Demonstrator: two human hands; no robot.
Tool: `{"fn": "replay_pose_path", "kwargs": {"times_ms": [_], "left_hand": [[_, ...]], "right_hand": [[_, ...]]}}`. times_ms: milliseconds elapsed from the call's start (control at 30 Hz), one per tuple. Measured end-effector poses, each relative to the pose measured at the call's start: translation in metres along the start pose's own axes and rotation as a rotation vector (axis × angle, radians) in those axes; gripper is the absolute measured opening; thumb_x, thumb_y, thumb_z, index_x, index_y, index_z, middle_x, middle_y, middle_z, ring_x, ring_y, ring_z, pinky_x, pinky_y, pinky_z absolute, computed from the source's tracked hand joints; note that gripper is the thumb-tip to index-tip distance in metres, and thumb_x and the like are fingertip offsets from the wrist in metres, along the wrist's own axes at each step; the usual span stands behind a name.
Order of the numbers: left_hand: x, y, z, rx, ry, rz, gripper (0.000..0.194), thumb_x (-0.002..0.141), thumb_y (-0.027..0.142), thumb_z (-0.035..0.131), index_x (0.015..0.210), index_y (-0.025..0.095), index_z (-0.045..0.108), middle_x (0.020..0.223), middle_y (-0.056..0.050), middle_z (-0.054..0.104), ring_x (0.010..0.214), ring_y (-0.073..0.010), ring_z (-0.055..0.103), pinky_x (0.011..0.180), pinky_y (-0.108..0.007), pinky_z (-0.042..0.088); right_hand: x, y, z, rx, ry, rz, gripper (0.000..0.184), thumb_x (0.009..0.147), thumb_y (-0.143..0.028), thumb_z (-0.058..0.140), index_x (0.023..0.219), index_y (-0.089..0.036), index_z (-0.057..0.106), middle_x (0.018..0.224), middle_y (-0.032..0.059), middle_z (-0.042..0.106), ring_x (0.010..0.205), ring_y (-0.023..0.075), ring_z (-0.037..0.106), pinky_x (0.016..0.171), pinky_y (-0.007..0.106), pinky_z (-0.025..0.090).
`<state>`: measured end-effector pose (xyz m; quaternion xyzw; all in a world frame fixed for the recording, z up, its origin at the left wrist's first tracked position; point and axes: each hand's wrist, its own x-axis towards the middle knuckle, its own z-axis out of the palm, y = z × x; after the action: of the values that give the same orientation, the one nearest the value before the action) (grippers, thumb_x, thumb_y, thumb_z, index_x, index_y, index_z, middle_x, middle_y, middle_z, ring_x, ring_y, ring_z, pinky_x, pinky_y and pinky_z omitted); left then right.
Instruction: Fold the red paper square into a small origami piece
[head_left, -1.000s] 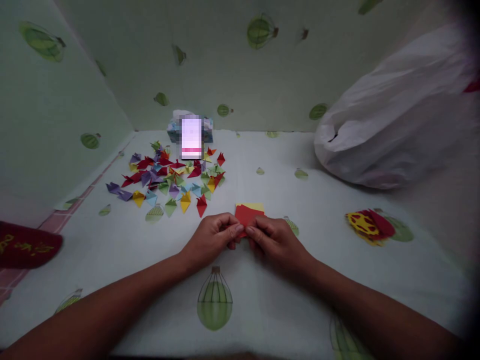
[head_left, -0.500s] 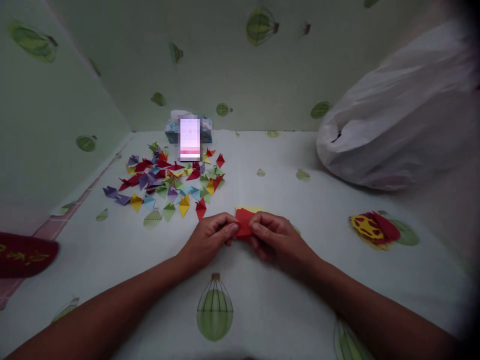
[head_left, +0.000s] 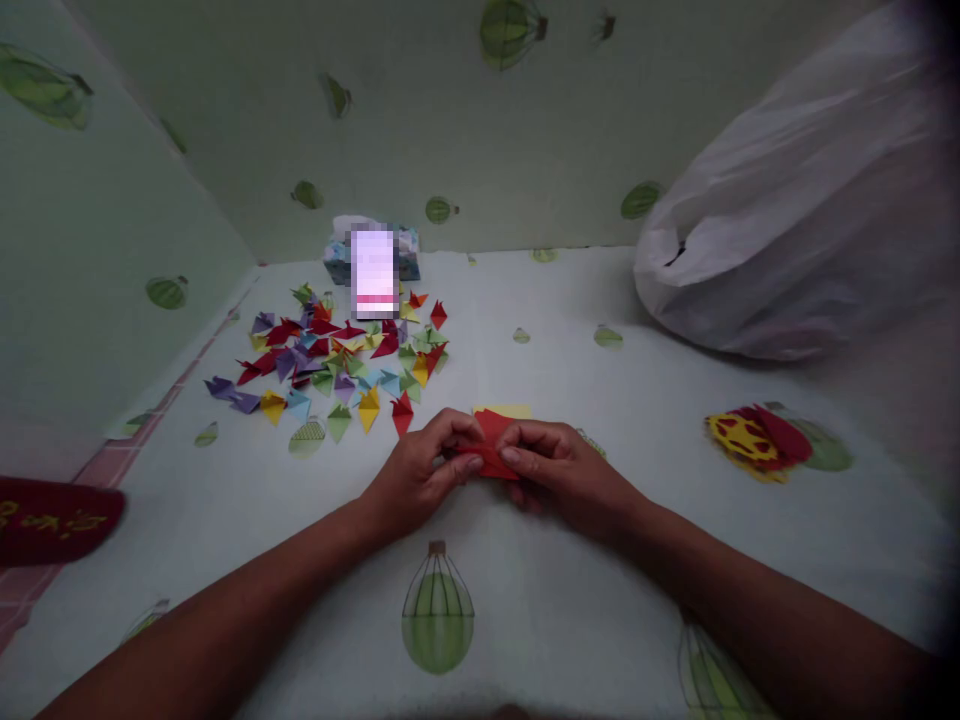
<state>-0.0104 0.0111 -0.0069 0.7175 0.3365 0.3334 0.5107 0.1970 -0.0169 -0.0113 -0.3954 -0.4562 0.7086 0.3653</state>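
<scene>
A red paper sheet sits between both hands just above the pale balloon-print cloth. My left hand pinches its left edge, fingers closed. My right hand grips its right side, fingers curled over it. A yellow sheet lies flat on the cloth right behind the red one. To the left and farther back spreads a pile of several folded paper triangles in red, purple, yellow, green and blue.
A large white plastic bag fills the back right. A small patterned box stands at the back by the wall. A red-and-yellow paper piece lies at the right. A dark red object pokes in at the left edge.
The red sheet has been folded flatter and narrower between my fingers. My left thumb and fingers have shifted along its edge; both hands stay in the same place.
</scene>
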Motion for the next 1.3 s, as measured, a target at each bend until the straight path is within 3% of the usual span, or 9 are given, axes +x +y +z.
{"fn": "replay_pose_path", "kwargs": {"times_ms": [100, 233, 367, 567, 667, 767, 933, 1167, 1300], "left_hand": [[-0.001, -0.001, 0.002, 0.007, 0.041, 0.014, 0.018, 0.086, 0.018, 0.066, 0.100, 0.020, 0.056, 0.093, -0.001, 0.064, 0.084, -0.0132, 0.064, 0.074, -0.025, 0.051], [-0.002, -0.001, 0.010, -0.149, 0.119, -0.054, 0.025, 0.083, 0.018, 0.070, 0.102, 0.021, 0.052, 0.087, 0.000, 0.062, 0.077, -0.0120, 0.063, 0.070, -0.024, 0.052], [-0.002, -0.001, 0.015, -0.273, 0.183, -0.100, 0.034, 0.081, 0.017, 0.072, 0.106, 0.021, 0.050, 0.097, -0.001, 0.060, 0.067, -0.0080, 0.059, 0.064, -0.023, 0.052], [-0.004, 0.003, 0.016, -0.242, 0.133, -0.061, 0.012, 0.089, 0.024, 0.065, 0.096, 0.018, 0.056, 0.092, -0.002, 0.061, 0.075, -0.0111, 0.061, 0.069, -0.025, 0.051], [-0.005, 0.007, 0.017, -0.252, 0.118, -0.054, 0.013, 0.089, 0.028, 0.065, 0.092, 0.017, 0.059, 0.088, -0.002, 0.061, 0.081, -0.0138, 0.061, 0.073, -0.026, 0.051], [-0.007, 0.010, 0.018, -0.262, 0.125, -0.098, 0.016, 0.085, 0.028, 0.070, 0.090, 0.017, 0.060, 0.087, -0.002, 0.063, 0.080, -0.0146, 0.061, 0.074, -0.027, 0.052], [-0.008, 0.010, 0.019, -0.091, 0.181, -0.098, 0.011, 0.088, 0.026, 0.063, 0.084, 0.016, 0.063, 0.088, -0.005, 0.064, 0.081, -0.0159, 0.061, 0.073, -0.029, 0.050], [-0.010, 0.011, 0.022, 0.252, 0.223, 0.148, 0.009, 0.085, 0.013, 0.060, 0.078, 0.018, 0.060, 0.100, -0.008, 0.064, 0.092, -0.0178, 0.062, 0.072, -0.027, 0.050], [-0.012, 0.014, 0.023, 0.352, 0.251, 0.157, 0.009, 0.084, 0.012, 0.061, 0.078, 0.018, 0.059, 0.084, -0.003, 0.059, 0.076, -0.0146, 0.057, 0.067, -0.027, 0.047]], "right_hand": [[-0.001, -0.002, 0.001, -0.051, 0.002, -0.025, 0.027, 0.087, -0.041, 0.070, 0.080, -0.016, 0.061, 0.057, -0.0029, 0.060, 0.046, 0.0073, 0.049, 0.047, 0.020, 0.036], [-0.002, -0.004, 0.005, -0.147, 0.014, -0.093, 0.025, 0.085, -0.038, 0.070, 0.077, -0.017, 0.059, 0.058, -0.0035, 0.057, 0.049, 0.0086, 0.047, 0.049, 0.022, 0.036], [-0.002, -0.006, 0.009, -0.233, 0.032, -0.188, 0.020, 0.087, -0.032, 0.066, 0.075, -0.017, 0.059, 0.060, -0.0035, 0.054, 0.053, 0.0097, 0.046, 0.051, 0.023, 0.036], [-0.005, -0.004, 0.010, -0.505, 0.122, -0.472, 0.011, 0.087, -0.019, 0.063, 0.077, -0.017, 0.063, 0.072, -0.0011, 0.059, 0.065, 0.0107, 0.050, 0.059, 0.024, 0.038], [-0.006, -0.002, 0.010, -0.570, 0.143, -0.532, 0.010, 0.088, -0.017, 0.062, 0.078, -0.018, 0.063, 0.073, -0.0006, 0.061, 0.065, 0.0111, 0.051, 0.060, 0.024, 0.039], [-0.007, -0.002, 0.012, -0.549, 0.174, -0.487, 0.011, 0.088, -0.019, 0.063, 0.076, -0.018, 0.063, 0.072, 0.0001, 0.061, 0.065, 0.0119, 0.052, 0.060, 0.025, 0.039], [-0.008, -0.002, 0.016, -0.387, 0.187, -0.356, 0.014, 0.088, -0.022, 0.062, 0.074, -0.020, 0.058, 0.065, -0.0020, 0.059, 0.059, 0.0117, 0.051, 0.058, 0.026, 0.040], [-0.007, 0.002, 0.018, -0.315, 0.190, -0.316, 0.009, 0.087, -0.025, 0.061, 0.082, -0.020, 0.056, 0.069, -0.0013, 0.059, 0.063, 0.0134, 0.056, 0.062, 0.029, 0.043], [-0.009, 0.004, 0.019, -0.401, 0.245, -0.334, 0.011, 0.087, -0.023, 0.060, 0.078, -0.020, 0.056, 0.068, -0.0004, 0.060, 0.063, 0.0141, 0.056, 0.062, 0.029, 0.044]]}}
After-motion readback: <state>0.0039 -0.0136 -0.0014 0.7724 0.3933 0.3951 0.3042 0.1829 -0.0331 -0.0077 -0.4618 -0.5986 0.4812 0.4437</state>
